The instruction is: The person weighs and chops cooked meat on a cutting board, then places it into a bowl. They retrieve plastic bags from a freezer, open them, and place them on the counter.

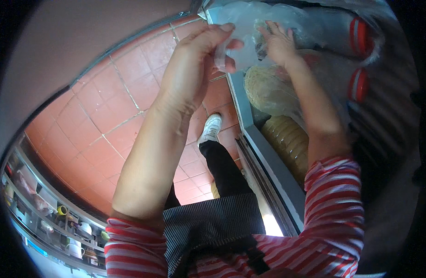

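My left hand (213, 43) curls its thumb and fingers around the edge of a clear plastic bag (246, 34) at the top of the view. To its right, my right hand (280, 43) reaches over the same plastic with fingers spread. Its fingertips are at a small bundle with greenish and dark contents (260, 43); whether they press on it or only hover cannot be told. Below the right wrist lies a bagged pale, stringy mass (265, 90). A ribbed bottle of amber-brown liquid (285, 139) lies lower down, partly behind my right forearm.
Two red lids (361, 37) (358, 85) of clear containers show at right. A grey frame edge (268, 170) borders this compartment. Red floor tiles (129, 104) spread below, with a white shoe (211, 128) on them. Metal shelving (60, 222) with cups and packages stands lower left.
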A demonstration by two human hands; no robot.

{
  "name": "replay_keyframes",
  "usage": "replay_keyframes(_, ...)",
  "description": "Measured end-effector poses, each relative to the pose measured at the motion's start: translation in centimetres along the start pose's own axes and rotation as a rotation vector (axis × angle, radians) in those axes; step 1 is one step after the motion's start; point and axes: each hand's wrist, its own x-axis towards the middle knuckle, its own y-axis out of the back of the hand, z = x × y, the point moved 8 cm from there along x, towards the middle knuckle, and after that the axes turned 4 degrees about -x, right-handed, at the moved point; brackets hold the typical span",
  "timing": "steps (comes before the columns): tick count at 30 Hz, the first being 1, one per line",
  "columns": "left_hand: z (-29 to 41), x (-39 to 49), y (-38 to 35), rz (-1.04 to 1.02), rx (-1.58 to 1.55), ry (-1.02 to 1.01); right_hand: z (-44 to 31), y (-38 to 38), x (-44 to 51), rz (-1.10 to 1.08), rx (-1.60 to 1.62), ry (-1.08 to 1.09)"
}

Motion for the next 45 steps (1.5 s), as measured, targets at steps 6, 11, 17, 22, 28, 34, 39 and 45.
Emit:
replay_keyframes(6,0.1,-0.9,-2.2,-0.130,0.084,-0.128,12.9,-10.2,-2.0,-0.718,-0.183,-0.273)
replay_keyframes(11,0.6,-0.9,-3.0,-0.174,0.114,-0.139,19.1,-9.1,-10.0,-0.466,0.212,-0.525)
replay_keyframes(17,0.5,-1.6,-2.5,-0.167,0.218,-0.111,20.0,-6.4,-12.4,-0.547,-0.288,-0.407)
replay_keyframes(22,0.8,-2.6,-2.6,-0.215,0.332,-0.095,18.6,-3.3,-15.3,-0.366,-0.151,-0.269)
replay_keyframes(28,4.2,-3.4,-4.3,-0.277,0.318,-0.237,24.4,5.5,-15.2,0.110,0.886,-0.868)
replay_keyframes(34,3.2,-7.1,-6.4,-0.326,0.292,-0.118,19.5,7.5,-14.5,0.350,1.348,-0.765)
replay_keyframes(39,1.4,-10.7,-8.0,-0.327,0.204,-0.013,18.2,8.7,-18.2,0.248,0.118,-0.572)
replay_keyframes(45,5.8,-6.7,-3.0,-0.115,-0.036,-0.163,19.3,-0.1,-30.1,-0.520,0.076,-1.026)
